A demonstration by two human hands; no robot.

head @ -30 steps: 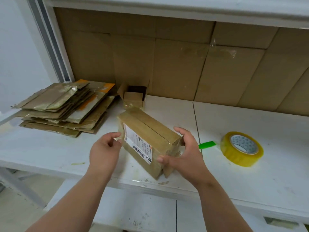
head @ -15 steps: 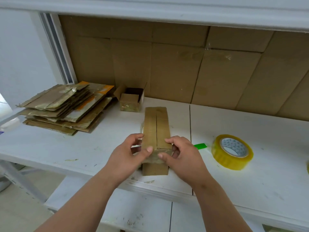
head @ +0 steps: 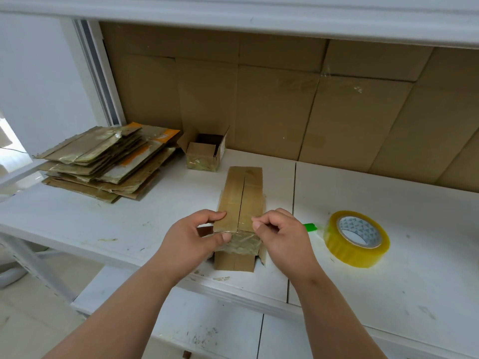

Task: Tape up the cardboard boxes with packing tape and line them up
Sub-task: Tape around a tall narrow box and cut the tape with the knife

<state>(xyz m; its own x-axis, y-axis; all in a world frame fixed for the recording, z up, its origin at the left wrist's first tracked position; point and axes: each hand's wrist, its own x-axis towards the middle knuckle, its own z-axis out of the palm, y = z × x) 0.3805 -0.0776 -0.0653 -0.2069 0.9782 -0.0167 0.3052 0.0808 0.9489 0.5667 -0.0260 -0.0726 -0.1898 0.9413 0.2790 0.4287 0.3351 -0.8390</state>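
A long narrow cardboard box (head: 241, 195) lies lengthwise on the white shelf (head: 116, 224), its top flaps meeting in a centre seam. Clear tape covers its near end. My left hand (head: 191, 239) grips the near left corner, thumb on the taped end and forefinger on top. My right hand (head: 280, 234) has its fingers curled at the near right corner, pinching at the tape edge there. A roll of yellowish packing tape (head: 356, 238) lies flat to the right, with a green tab (head: 309, 227) beside it.
A stack of flattened, taped cardboard (head: 108, 161) lies at the back left. A small open box (head: 206, 152) stands behind the long one. Cardboard sheets (head: 311, 107) line the back wall. A lower shelf (head: 207, 330) shows beneath.
The box went from tilted and lifted, label side toward me, to lying flat lengthwise. Both hands moved to its near end; the right now pinches at the corner.
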